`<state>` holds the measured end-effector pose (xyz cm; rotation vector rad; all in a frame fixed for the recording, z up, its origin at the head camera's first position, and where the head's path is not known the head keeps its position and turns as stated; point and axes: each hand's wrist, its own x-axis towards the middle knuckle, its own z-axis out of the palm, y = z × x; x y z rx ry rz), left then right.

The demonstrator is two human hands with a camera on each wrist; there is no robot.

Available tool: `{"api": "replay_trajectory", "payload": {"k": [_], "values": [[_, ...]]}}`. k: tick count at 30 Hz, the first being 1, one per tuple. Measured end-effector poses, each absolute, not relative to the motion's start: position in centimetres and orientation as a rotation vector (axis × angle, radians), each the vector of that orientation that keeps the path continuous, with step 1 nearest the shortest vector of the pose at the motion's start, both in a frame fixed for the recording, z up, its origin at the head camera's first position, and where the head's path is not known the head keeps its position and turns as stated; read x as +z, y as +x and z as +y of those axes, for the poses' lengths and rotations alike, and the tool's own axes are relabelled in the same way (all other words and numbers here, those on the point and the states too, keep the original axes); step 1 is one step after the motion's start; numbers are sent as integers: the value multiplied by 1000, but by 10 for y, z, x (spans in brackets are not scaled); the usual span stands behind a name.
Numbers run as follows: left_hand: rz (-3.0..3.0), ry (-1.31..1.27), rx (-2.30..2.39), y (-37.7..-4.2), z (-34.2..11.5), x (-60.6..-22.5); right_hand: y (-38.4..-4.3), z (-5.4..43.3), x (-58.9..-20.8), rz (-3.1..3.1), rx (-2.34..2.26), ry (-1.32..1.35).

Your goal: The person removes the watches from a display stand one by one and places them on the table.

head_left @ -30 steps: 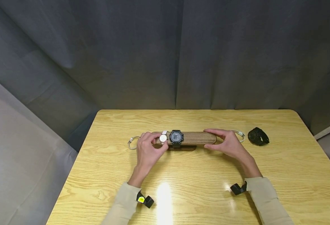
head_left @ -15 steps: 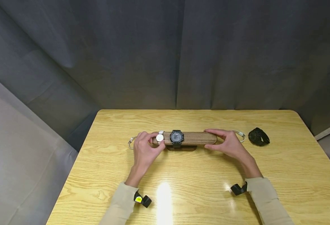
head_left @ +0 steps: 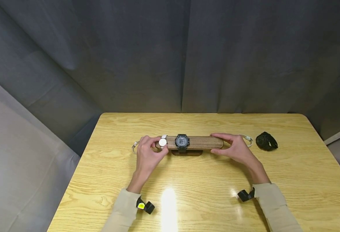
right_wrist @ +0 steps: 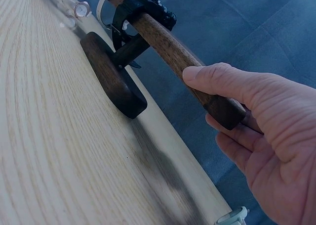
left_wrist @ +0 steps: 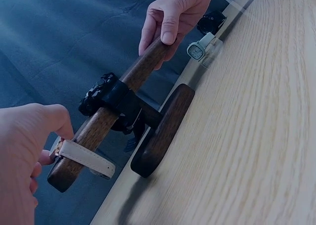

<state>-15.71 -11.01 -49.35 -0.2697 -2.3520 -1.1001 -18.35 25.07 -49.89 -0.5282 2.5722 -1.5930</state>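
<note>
A dark wooden T-shaped watch stand [head_left: 201, 142] stands on the table, its bar running left to right. Around the bar's middle-left sits a black digital watch [head_left: 182, 141]. Nearer the left end, a white-strapped watch [head_left: 162, 142] loops the bar, its strap [left_wrist: 88, 158] hanging below. My left hand [head_left: 148, 154] pinches this white watch by its case between thumb and fingers. At the bar's right end my right hand [head_left: 236, 149] grips the wood, thumb on the near side and fingers on the far side, as the right wrist view also shows.
Behind the right hand lies a pale-strapped watch [left_wrist: 196, 50], with a black watch [head_left: 266, 141] farther right. Another light watch [right_wrist: 81, 9] lies beyond the bar's left end. A dark curtain [head_left: 184, 64] hangs along the table's [head_left: 204, 193] back edge.
My left hand has slid the white watch leftward along the bar, away from the black watch, toward the bar's left end. My right hand keeps its grip in place.
</note>
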Motion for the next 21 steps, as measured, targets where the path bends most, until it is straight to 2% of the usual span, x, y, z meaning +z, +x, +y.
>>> {"api": "replay_trajectory", "payload": {"k": [21], "values": [[-2330,-257,-1081,-159,-119,-494,-185,250,-499,2570,-1604,-542]]}}
